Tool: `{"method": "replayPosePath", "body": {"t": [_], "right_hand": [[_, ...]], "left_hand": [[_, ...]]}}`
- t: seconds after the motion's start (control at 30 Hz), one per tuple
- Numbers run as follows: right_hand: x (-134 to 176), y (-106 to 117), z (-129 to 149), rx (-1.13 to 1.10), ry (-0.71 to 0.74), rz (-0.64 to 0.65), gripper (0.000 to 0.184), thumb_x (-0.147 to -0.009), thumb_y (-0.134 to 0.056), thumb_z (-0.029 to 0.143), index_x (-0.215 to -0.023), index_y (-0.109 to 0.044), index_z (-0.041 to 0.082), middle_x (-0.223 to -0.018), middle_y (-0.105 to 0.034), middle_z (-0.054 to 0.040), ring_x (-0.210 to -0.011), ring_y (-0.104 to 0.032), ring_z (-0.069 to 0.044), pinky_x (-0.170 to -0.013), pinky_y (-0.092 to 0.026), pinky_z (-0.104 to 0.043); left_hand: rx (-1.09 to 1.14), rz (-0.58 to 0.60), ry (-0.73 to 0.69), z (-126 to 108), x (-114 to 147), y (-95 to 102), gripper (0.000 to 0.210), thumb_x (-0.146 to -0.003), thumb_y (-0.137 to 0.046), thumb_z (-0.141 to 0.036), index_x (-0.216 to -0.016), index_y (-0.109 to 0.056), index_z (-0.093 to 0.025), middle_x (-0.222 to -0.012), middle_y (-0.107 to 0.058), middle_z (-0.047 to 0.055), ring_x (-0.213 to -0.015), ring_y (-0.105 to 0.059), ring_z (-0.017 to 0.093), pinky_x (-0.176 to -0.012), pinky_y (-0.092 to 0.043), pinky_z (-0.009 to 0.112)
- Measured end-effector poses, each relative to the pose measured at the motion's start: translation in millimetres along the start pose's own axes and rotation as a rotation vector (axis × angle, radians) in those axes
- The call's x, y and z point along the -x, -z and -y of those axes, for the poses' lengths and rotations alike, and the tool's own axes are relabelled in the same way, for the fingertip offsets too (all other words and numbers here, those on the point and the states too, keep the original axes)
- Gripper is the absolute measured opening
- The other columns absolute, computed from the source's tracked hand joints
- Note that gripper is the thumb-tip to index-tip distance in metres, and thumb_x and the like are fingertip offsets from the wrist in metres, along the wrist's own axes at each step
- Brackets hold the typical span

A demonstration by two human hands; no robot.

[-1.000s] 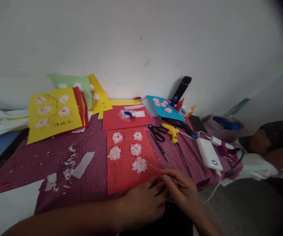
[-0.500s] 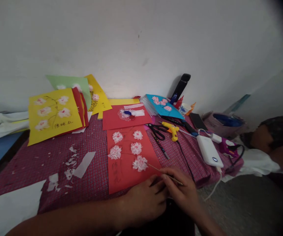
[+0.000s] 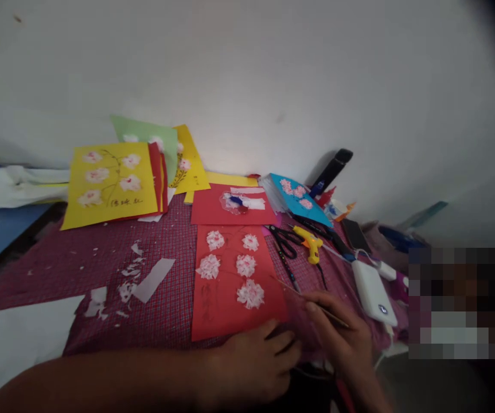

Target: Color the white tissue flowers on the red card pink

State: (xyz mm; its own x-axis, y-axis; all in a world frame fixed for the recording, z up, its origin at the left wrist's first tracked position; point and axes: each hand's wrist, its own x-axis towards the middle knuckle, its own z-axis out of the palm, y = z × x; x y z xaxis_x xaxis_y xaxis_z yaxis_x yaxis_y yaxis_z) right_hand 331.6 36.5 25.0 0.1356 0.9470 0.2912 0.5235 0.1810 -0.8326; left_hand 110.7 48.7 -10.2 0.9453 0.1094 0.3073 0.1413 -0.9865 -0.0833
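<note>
My right hand (image 3: 340,338), at the lower right of the frame, pinches a thin wooden stick (image 3: 311,303) between thumb and fingers; the stick slants up-left, its tip just beside the red card (image 3: 225,310). My left hand (image 3: 253,367), bottom centre, rests loosely curled at the card's lower right corner, and I cannot tell whether it grips anything. The card lies flat in mid-frame on the checked cloth (image 3: 101,269) and bears five white-pink paper flowers (image 3: 250,293). Right of it lie black scissors (image 3: 285,241), a yellow glue gun (image 3: 310,243) and a white power bank (image 3: 371,291).
</note>
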Motion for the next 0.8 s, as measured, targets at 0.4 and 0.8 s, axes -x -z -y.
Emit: {"method": "replayPosePath", "body": {"t": [0.4,0.8], "right_hand": [[-187,-115,-2,0.05,0.164,0.051,0.034,-0.086,-0.067,0.046,-0.1,-0.082,0.018,-0.1,-0.083,-0.0112,-0.092,-0.076,-0.028,-0.085,-0.06,-0.04],[-214,-126,-16,0.067,0.143,0.083,0.034,-0.08,-0.07,0.043,-0.098,-0.082,0.017,-0.098,-0.083,-0.0109,-0.092,-0.075,-0.028,-0.087,-0.057,-0.04]], "left_hand": [[-0.269,-0.194,0.075,-2,-2,-32.3,0.035,-0.1,-0.053,-0.03,-0.124,-0.077,-0.034,-0.143,-0.064,-0.001,-0.128,-0.06,0.018,-0.098,-0.048,0.033],[-0.21,-0.24,0.098,-5,-4,-48.0,0.038,-0.096,-0.058,-0.03,-0.131,-0.073,-0.03,-0.139,-0.067,0.0,-0.125,-0.061,0.017,-0.094,-0.048,0.031]]}}
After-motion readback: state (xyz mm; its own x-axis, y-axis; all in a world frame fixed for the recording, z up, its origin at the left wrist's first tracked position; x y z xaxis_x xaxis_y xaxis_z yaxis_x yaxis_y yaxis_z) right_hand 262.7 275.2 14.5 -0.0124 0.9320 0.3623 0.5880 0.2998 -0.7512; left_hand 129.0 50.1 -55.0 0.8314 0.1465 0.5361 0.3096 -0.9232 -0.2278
